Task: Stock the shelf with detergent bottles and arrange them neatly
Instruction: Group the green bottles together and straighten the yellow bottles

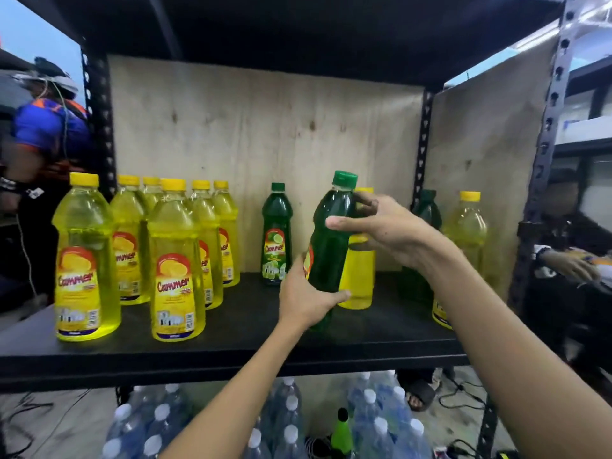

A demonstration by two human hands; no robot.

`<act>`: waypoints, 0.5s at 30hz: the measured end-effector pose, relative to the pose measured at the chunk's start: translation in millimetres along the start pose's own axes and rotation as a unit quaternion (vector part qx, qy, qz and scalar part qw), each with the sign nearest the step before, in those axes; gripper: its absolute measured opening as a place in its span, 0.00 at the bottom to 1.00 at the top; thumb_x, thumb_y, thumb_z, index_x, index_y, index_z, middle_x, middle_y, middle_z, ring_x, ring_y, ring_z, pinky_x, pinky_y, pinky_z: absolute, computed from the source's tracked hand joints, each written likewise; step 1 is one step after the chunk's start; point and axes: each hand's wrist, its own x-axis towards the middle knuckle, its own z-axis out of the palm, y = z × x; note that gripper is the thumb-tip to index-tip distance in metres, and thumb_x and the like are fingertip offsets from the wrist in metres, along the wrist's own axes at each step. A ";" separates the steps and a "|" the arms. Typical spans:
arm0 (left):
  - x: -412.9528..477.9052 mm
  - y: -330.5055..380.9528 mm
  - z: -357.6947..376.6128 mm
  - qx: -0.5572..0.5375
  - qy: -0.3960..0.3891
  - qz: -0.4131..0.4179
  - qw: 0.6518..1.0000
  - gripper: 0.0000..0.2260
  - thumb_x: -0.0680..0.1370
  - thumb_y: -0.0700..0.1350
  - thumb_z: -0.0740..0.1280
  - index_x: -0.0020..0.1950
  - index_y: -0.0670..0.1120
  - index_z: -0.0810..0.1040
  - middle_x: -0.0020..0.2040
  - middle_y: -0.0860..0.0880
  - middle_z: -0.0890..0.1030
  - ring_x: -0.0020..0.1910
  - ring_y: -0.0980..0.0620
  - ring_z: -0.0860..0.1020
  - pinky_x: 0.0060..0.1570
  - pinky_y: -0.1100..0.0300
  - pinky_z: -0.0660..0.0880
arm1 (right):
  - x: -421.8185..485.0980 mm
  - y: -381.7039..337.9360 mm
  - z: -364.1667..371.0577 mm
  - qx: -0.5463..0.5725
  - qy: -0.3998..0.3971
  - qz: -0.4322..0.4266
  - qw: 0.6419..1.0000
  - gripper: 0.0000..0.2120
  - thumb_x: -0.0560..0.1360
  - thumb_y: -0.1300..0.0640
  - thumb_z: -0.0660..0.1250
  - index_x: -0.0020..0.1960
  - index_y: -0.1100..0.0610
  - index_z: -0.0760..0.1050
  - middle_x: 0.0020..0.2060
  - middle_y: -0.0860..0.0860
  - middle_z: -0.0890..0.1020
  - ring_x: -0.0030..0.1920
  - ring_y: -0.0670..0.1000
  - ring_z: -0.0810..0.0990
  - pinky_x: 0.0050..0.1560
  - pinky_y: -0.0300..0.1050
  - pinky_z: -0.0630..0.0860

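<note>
Clamping the tilted green bottle (329,246) low, the left hand (308,294) is steadying it; the right hand (384,226) is splaying its fingers at its shoulder.

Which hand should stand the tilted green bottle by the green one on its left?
Probably the left hand: it grips the tilted green bottle low down, nearest that standing green bottle. The right hand is spread open near its top.

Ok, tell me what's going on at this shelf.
A person is stocking the black shelf with detergent bottles. The left hand grips the lower body of a tilted green bottle. The right hand is cupped round its shoulder, and whether it grips is unclear. A group of yellow bottles stands at the left, an upright green bottle stands mid-shelf, and a lone yellow bottle stands just behind the held one.
</note>
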 end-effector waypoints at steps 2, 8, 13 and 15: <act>7.7 -5.3 -2.9 0.048 0.054 -0.021 0.997 0.50 0.58 0.59 0.82 0.75 0.50 0.64 0.69 0.49 0.76 0.69 0.48 0.73 0.67 0.49 0.73 | 18.7 8.9 34.5 -0.040 0.072 -0.001 0.997 0.40 0.55 0.48 0.86 0.64 0.50 0.73 0.55 0.47 0.84 0.55 0.51 0.84 0.56 0.54 0.82; 37.8 -38.8 -18.5 0.075 -0.012 -0.092 0.993 0.53 0.67 0.61 0.77 0.80 0.46 0.49 0.75 0.43 0.60 0.76 0.42 0.60 0.75 0.46 0.63 | 88.6 19.2 71.5 0.047 0.075 0.011 0.996 0.39 0.60 0.68 0.82 0.68 0.54 0.73 0.54 0.54 0.85 0.52 0.56 0.85 0.52 0.53 0.83; 62.2 -65.5 -35.0 0.106 -0.019 -0.107 0.988 0.53 0.68 0.61 0.77 0.80 0.44 0.48 0.77 0.41 0.57 0.77 0.40 0.58 0.74 0.44 0.62 | 128.6 37.6 73.8 0.074 0.017 0.018 0.997 0.35 0.62 0.71 0.79 0.65 0.53 0.76 0.53 0.55 0.84 0.53 0.58 0.84 0.48 0.54 0.84; 69.7 -71.1 -36.7 0.132 0.021 -0.119 0.984 0.55 0.63 0.64 0.79 0.79 0.44 0.53 0.76 0.40 0.61 0.76 0.40 0.63 0.73 0.44 0.66 | 141.7 46.1 74.1 0.093 -0.019 0.023 0.995 0.35 0.63 0.73 0.78 0.66 0.53 0.76 0.55 0.56 0.84 0.56 0.58 0.83 0.52 0.54 0.83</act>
